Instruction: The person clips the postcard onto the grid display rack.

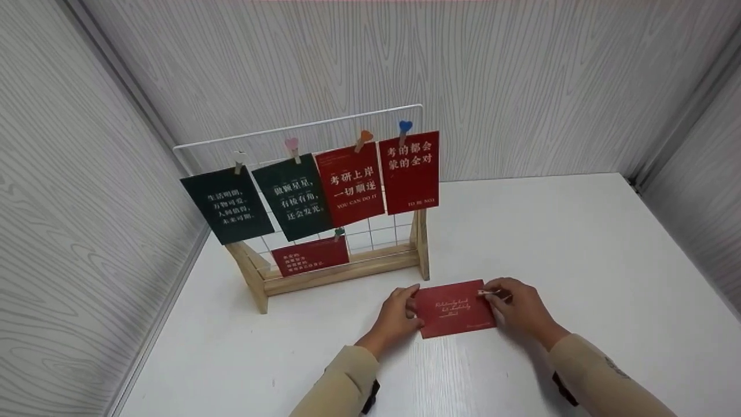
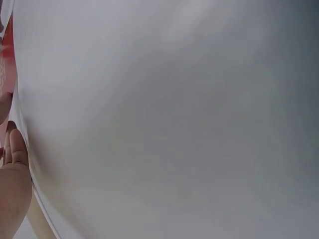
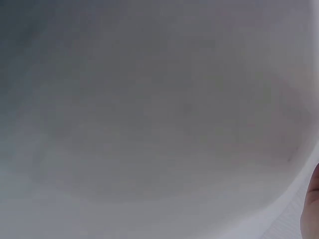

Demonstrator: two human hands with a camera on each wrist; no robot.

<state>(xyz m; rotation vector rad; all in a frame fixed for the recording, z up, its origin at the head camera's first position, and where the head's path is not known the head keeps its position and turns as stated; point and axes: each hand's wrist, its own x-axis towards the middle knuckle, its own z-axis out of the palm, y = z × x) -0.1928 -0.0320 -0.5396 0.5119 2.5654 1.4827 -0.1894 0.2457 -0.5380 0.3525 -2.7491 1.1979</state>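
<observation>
A red card [image 1: 448,315] with pale script lies before me in the head view, its long side running left to right. At its left edge my left hand [image 1: 395,318] holds it, fingertips at the upper corner and thumb lower down. My right hand [image 1: 524,307] pinches a small clothespin [image 1: 486,293], whose tip overlaps the card's upper right corner. Much of the clothespin is hidden by the fingers. Only part of the left hand [image 2: 14,184] shows at the left wrist view's edge, beside a strip of the card [image 2: 7,64]. The right wrist view catches a sliver of the right hand [image 3: 311,209].
Behind the hands stands a wire grid rack [image 1: 341,272] on a wooden base. Two green cards [image 1: 227,205] and two red cards [image 1: 409,174] hang along its top from heart-shaped clothespins [image 1: 405,130]. A further red card [image 1: 312,255] is clipped lower. The white table [image 1: 579,243] meets grained walls.
</observation>
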